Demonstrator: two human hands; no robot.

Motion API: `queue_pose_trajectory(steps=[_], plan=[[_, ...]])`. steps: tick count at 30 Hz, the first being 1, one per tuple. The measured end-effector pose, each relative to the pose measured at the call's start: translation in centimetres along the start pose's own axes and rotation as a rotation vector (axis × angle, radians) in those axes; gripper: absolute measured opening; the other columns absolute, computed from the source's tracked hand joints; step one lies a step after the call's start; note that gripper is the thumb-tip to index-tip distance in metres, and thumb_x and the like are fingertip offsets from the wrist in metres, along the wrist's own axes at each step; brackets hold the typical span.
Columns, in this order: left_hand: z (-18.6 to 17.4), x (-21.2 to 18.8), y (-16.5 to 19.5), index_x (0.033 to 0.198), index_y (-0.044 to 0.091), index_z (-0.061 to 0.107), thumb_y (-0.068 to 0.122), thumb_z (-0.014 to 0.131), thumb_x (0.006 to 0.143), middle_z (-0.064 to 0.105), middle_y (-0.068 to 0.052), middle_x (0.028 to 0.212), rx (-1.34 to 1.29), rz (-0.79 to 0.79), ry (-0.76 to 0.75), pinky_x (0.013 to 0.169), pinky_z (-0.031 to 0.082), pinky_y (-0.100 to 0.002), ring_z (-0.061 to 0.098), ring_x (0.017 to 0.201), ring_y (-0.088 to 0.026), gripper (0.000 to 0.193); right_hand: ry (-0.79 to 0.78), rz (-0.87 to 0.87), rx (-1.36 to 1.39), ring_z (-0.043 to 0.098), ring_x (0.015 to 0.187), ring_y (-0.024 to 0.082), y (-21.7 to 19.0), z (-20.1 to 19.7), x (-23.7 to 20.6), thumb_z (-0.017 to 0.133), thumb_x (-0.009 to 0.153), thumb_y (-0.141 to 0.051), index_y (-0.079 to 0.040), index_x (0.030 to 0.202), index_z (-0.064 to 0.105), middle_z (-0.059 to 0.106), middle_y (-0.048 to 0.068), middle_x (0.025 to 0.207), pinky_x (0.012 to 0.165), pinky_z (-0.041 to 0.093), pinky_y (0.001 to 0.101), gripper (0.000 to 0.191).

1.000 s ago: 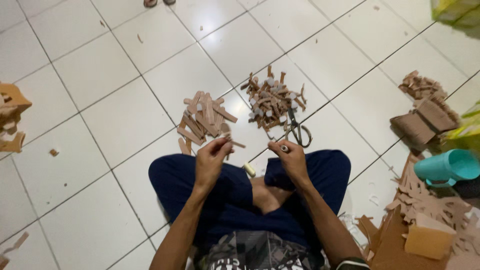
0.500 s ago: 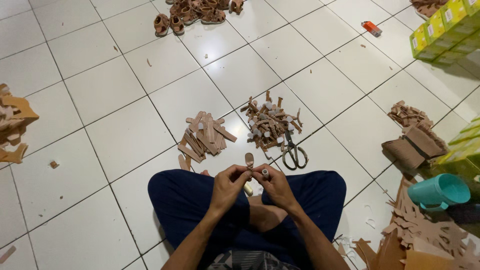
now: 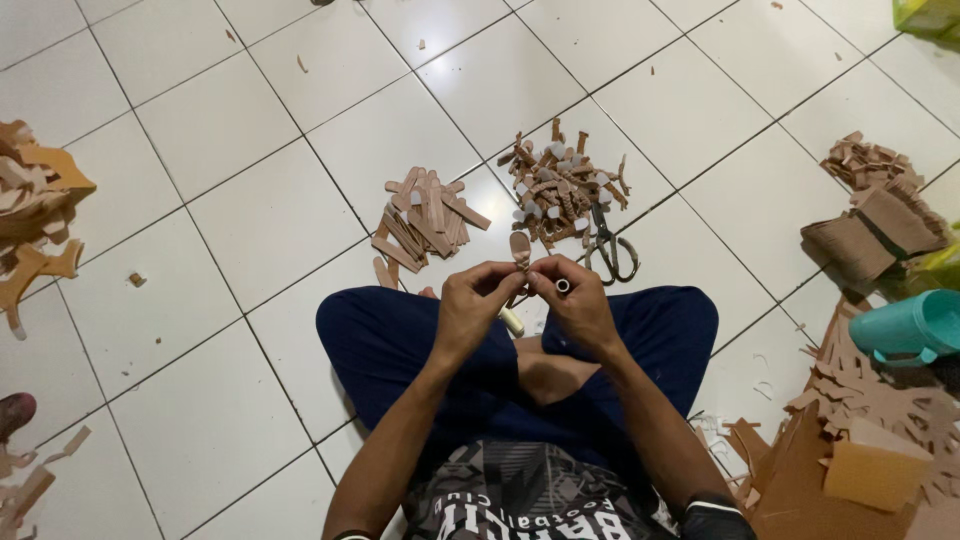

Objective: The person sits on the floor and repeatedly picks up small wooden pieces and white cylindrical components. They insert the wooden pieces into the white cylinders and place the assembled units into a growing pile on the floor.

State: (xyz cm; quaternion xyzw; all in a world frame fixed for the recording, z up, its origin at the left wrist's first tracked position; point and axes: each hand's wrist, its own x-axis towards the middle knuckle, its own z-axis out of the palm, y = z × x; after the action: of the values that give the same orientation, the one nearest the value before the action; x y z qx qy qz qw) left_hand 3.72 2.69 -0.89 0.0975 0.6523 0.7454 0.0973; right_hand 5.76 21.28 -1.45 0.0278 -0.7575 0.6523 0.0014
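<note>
Hands meet above my crossed legs: my left hand [image 3: 470, 305] and right hand [image 3: 580, 300] have their fingers pressed together, pinching one small brown strip piece [image 3: 520, 250] that stands upright between them, with a small pale tube [image 3: 562, 287] at the right fingertips. Floor [image 3: 250, 230] of white tiles just ahead carries a pile of flat brown strips [image 3: 425, 220], a pile of finished brown pieces [image 3: 555, 185] and scissors [image 3: 608, 245] beside it. Right side holds brown scrap [image 3: 880, 220] and a teal cup [image 3: 905, 328].
</note>
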Motion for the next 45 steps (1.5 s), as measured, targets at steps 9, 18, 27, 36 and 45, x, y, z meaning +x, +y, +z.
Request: queue_pose_trajectory(steps=[9,18,27,36,45], plan=[[-0.5,0.3,2.4,0.109,-0.005,0.074,0.019,0.074,0.093,0.079,-0.012,0.093,0.160,-0.166,-0.039,0.075,0.060,-0.026,0.075,0.083,-0.014,0.028,-0.030,-0.051,-0.067,0.061,0.073,0.005,-0.7,-0.7,0.5,0.070,0.097,-0.013,0.002,0.101,0.070,0.069,-0.001,0.082,0.064,0.051,0.0208,0.015],[-1.5,0.5,0.7,0.107,-0.001,0.075,0.024,0.068,0.098,0.079,-0.006,0.098,-0.207,-0.188,-0.236,0.095,0.058,-0.024,0.074,0.095,-0.011,0.027,0.164,-0.632,-0.544,0.066,0.072,0.019,-1.3,0.3,-0.3,0.075,0.095,-0.015,0.001,0.102,0.066,0.067,0.012,0.083,0.062,0.051,0.0312,0.020],[-0.2,-0.4,-0.4,0.125,0.002,0.063,0.015,0.077,0.090,0.075,-0.011,0.096,-0.367,-0.217,-0.106,0.081,0.057,-0.029,0.072,0.089,-0.015,0.041,0.181,-0.198,-0.089,0.061,0.073,0.005,0.5,1.1,-1.3,0.070,0.099,-0.012,0.001,0.104,0.074,0.073,0.002,0.083,0.063,0.050,0.0211,0.014],[0.3,-1.3,0.1,0.136,-0.004,0.063,0.015,0.078,0.090,0.076,-0.014,0.106,-0.260,-0.140,-0.051,0.083,0.057,-0.029,0.070,0.091,-0.015,0.052,-0.007,-0.115,-0.023,0.063,0.073,0.006,-0.7,0.0,-2.4,0.071,0.099,-0.017,0.001,0.113,0.073,0.071,0.003,0.084,0.065,0.053,0.0220,0.023],[1.6,-4.1,2.2,0.120,-0.004,0.073,0.018,0.074,0.095,0.078,-0.010,0.107,-0.012,0.062,-0.006,0.090,0.059,-0.027,0.074,0.098,-0.014,0.033,0.097,-0.266,-0.202,0.067,0.073,0.009,-2.6,0.0,-3.9,0.070,0.097,-0.016,0.001,0.110,0.073,0.076,0.005,0.086,0.064,0.054,0.0242,0.021]])
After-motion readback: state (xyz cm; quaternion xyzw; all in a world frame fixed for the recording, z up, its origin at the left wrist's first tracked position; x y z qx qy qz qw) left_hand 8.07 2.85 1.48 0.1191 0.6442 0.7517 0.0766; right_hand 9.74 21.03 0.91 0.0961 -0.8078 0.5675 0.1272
